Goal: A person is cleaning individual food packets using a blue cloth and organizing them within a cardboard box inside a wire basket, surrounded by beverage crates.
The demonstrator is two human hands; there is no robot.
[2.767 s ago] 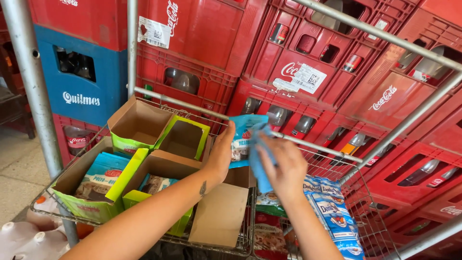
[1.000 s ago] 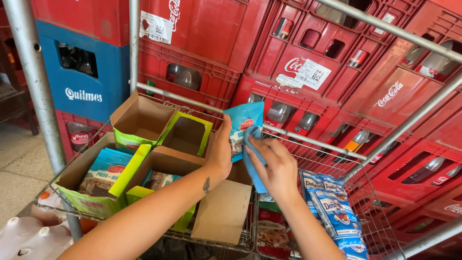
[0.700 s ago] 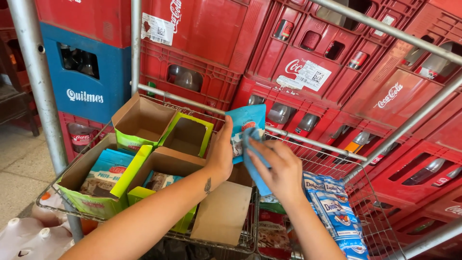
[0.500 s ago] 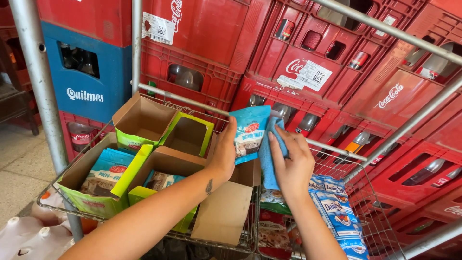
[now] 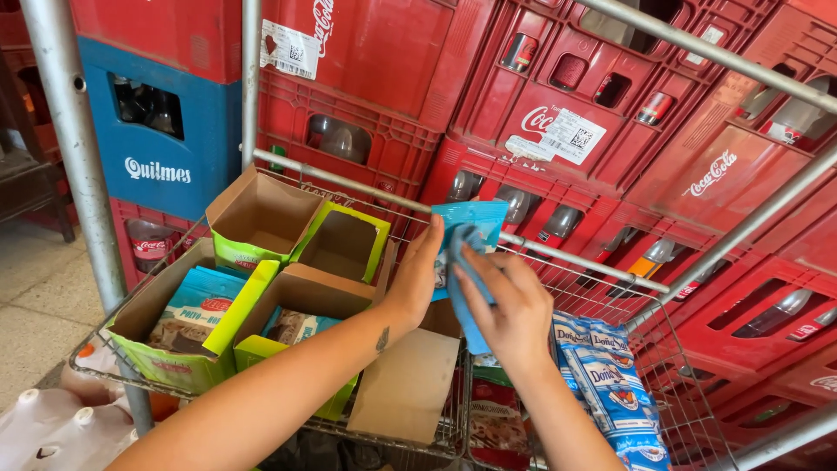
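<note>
Left hand (image 5: 417, 277): closed on the blue packet (image 5: 475, 218); held upright
Right hand (image 5: 510, 305): cloth (image 5: 462, 288) pinched; pressed on the packet
Tip: packet is best gripped firmly; wiped over the cart (image 5: 558, 262)

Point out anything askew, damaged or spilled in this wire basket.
Nothing spilled or torn. The green cardboard boxes stand open with flaps splayed, and a loose cardboard sheet leans tilted against them. The left hand holds a blue packet.

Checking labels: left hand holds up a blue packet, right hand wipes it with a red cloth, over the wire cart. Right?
Not quite. The cloth is blue, not red, per the head view. The left hand holds the blue packet and the right hand wipes it over the wire cart.
</note>
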